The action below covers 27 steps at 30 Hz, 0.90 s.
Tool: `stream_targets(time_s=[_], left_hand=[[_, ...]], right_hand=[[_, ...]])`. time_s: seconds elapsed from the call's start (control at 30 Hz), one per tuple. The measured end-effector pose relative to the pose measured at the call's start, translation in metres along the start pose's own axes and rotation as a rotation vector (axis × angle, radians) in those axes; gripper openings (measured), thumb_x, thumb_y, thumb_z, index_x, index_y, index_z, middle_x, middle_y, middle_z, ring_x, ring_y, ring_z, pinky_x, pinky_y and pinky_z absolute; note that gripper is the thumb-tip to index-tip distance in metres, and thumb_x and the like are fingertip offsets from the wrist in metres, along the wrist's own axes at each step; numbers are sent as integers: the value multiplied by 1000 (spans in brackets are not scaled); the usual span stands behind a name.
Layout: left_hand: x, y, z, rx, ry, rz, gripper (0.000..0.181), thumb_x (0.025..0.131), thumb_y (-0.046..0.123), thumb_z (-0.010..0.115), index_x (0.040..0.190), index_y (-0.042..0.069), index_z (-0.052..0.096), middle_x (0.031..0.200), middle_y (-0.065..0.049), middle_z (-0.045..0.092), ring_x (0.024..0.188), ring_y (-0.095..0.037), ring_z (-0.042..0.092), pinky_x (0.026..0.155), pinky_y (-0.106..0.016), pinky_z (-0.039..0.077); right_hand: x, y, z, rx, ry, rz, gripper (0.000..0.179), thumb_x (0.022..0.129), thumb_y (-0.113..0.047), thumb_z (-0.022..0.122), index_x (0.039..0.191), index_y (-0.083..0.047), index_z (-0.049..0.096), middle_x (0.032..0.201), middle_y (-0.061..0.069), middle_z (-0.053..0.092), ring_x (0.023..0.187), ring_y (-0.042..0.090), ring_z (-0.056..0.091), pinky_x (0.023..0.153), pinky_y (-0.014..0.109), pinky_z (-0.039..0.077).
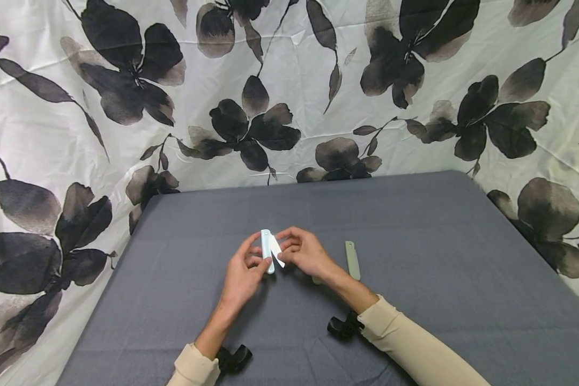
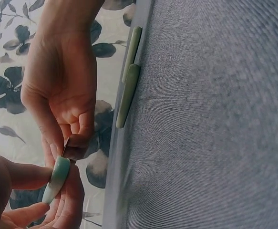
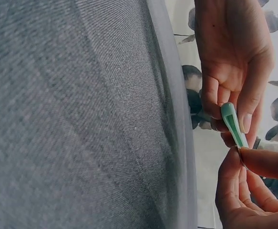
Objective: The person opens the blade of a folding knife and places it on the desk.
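Observation:
A folding knife [image 1: 267,253] with a pale mint handle is held up over the table, its white blade [image 1: 277,251] swung partway out at a narrow angle. My left hand [image 1: 243,276] grips the handle between thumb and fingers. On the other side, my right hand [image 1: 307,254] pinches the blade with thumb and fingertips. In the right wrist view, the handle [image 3: 230,119] shows its open slot, and the thin blade edge runs between the right thumb and finger. The left wrist view shows the handle's back [image 2: 58,177].
To the right lies an olive-green folded knife [image 1: 352,260]. A second green one [image 1: 317,280] is mostly hidden below the right wrist; both show end to end in the left wrist view. Grey cloth [image 1: 415,225] covers the table, and a floral curtain [image 1: 318,69] hangs behind it.

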State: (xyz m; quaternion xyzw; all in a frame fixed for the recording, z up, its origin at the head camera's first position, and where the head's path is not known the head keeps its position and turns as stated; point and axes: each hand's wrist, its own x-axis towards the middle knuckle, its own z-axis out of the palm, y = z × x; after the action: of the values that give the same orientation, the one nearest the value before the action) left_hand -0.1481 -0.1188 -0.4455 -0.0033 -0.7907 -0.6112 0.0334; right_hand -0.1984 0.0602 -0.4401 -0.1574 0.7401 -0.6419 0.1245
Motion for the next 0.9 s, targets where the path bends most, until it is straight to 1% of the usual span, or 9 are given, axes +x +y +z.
stream_targets(time_s=[0.23,0.37,0.43,0.57,0.67,0.9], left_hand=[[-2,-1,-1,28,-15,-14,68,94,-1,71,155,18,49,118,-17,68,74,-7,64,62,-20,47],[-2,-2,-1,37,-19,-10,67,93,-2,71,154,17,50,118,-18,67,76,-8,65,62,-20,48],[-1,-3,-1,40,-20,-6,66,93,-2,71,154,16,51,118,-19,67,76,-9,65,62,-20,48],[-1,-4,-1,35,-26,4,66,92,-3,71,153,14,51,117,-20,66,77,-10,65,62,-20,48],[-1,-4,-2,34,-28,3,66,92,-3,71,153,14,52,116,-20,66,76,-10,64,62,-20,47],[-2,-6,-4,58,-28,3,65,92,-3,71,151,14,54,114,-19,68,75,-9,64,60,-20,47]], right_hand=[[-1,4,-4,-15,5,11,38,89,7,71,126,1,67,97,17,72,73,10,66,73,40,59],[-1,5,-6,-22,5,22,37,89,7,71,126,-1,69,98,17,72,74,12,67,75,42,59],[-2,5,-7,-22,3,25,37,89,7,70,126,-1,69,98,17,72,74,12,67,75,41,59],[-1,6,-7,-25,3,31,38,88,7,70,125,-1,70,98,17,71,75,12,66,72,33,59],[-1,6,-8,-30,-1,31,38,88,7,69,125,-1,70,98,17,71,75,12,66,70,29,57],[-1,8,-10,-58,-8,29,39,87,7,69,125,0,71,98,17,71,74,12,65,71,33,57]])
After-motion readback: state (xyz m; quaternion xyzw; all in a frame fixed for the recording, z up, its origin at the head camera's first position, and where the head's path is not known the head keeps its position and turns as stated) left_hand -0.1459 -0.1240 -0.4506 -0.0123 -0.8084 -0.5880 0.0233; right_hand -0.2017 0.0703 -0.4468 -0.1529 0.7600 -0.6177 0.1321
